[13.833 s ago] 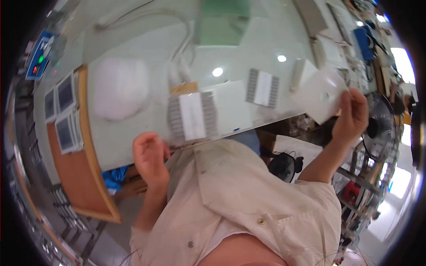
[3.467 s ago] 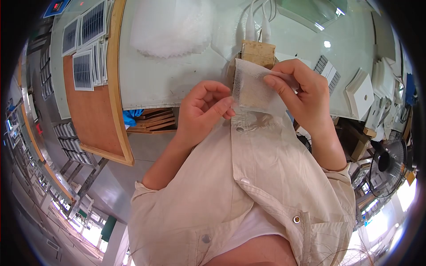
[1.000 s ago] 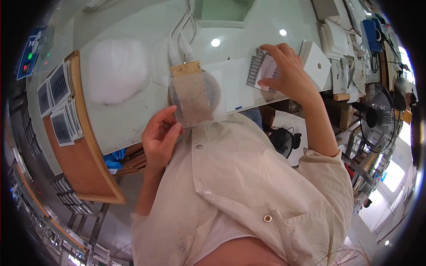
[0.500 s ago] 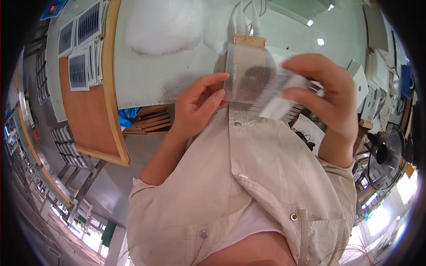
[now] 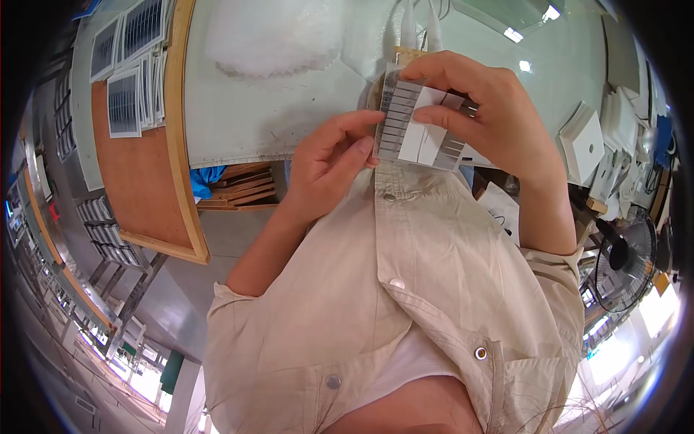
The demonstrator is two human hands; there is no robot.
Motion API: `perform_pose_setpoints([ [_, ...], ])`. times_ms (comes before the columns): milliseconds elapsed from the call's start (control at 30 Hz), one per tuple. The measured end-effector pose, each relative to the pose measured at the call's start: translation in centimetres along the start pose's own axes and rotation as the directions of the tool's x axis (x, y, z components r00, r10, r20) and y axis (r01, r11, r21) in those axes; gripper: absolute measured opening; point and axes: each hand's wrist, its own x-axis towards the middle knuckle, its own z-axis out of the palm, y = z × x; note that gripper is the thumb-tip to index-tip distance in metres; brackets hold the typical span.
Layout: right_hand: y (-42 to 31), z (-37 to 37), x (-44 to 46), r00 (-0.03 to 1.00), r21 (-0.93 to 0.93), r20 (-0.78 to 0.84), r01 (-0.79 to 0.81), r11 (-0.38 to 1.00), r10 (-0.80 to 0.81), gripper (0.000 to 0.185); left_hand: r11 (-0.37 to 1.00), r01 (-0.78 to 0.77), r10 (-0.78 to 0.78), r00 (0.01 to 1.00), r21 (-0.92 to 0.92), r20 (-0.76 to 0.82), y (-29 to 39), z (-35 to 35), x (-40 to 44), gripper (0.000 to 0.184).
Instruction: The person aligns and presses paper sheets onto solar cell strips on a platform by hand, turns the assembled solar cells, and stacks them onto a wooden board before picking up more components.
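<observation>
In front of my chest, my left hand [image 5: 327,165] is closed, thumb and fingertips pinching the left edge of a clear plastic sheet [image 5: 380,137]. My right hand [image 5: 499,116] grips a small flat panel [image 5: 396,119] from the right, its thumb pressed on the face. Grey with thin dark lines, the panel carries a white strip [image 5: 426,141] down its middle. It lies over the sheet, covering most of it; whether the two touch all over I cannot tell. Behind them a tan block [image 5: 409,54] shows only at its top end.
A pile of thin translucent sheets [image 5: 271,36] lies on the glass-topped table [image 5: 246,119]. To the left, a wood-edged board [image 5: 134,181] bears several dark panels with white borders [image 5: 124,105]. White boards [image 5: 582,145] and a fan [image 5: 627,253] stand at right.
My right hand has brought the striped panel leftward and up over the clear sheet, its lined face now showing. My left hand keeps its pinch, shifted slightly. The view has turned a little.
</observation>
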Motion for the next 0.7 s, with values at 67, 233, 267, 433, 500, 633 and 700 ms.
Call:
perform_pose_setpoints([
  [67,0.1,0.0,0.0,1.000,0.000,-0.004,0.005,1.000,-0.005,0.031,0.999,-0.018,0.018,1.000,0.040,-0.002,0.0,0.0,0.0,0.028],
  [233,0.3,0.1,0.1,1.000,-0.015,-0.005,0.014,1.000,-0.014,0.031,0.993,0.028,-0.024,0.999,0.116,-0.032,0.1,0.0,-0.1,0.035],
  [267,0.4,0.1,0.1,1.000,-0.022,-0.007,0.028,0.999,-0.028,0.031,0.992,0.029,-0.024,0.999,0.121,-0.043,0.0,0.1,-0.1,0.036],
  [433,-0.1,-0.2,-0.3,1.000,-0.100,-0.011,-0.003,0.995,0.002,0.030,0.990,0.051,-0.041,0.996,0.129,-0.075,0.1,0.4,-0.2,0.035],
  [500,-0.4,-0.7,-0.8,0.963,-0.398,-0.208,0.074,0.914,-0.169,0.028,0.990,0.052,-0.043,0.996,0.133,-0.072,0.1,0.5,-0.1,0.035],
  [633,0.6,-2.1,-3.3,0.870,-0.506,-0.460,-0.094,0.857,-0.176,0.023,0.993,0.018,-0.008,0.997,0.116,-0.082,-0.2,0.4,-0.2,0.036],
  [700,1.4,-1.8,-4.7,0.868,-0.169,-0.495,-0.150,0.974,0.048,0.018,0.992,0.009,0.000,0.997,0.127,-0.077,-0.2,0.3,-0.2,0.036],
])
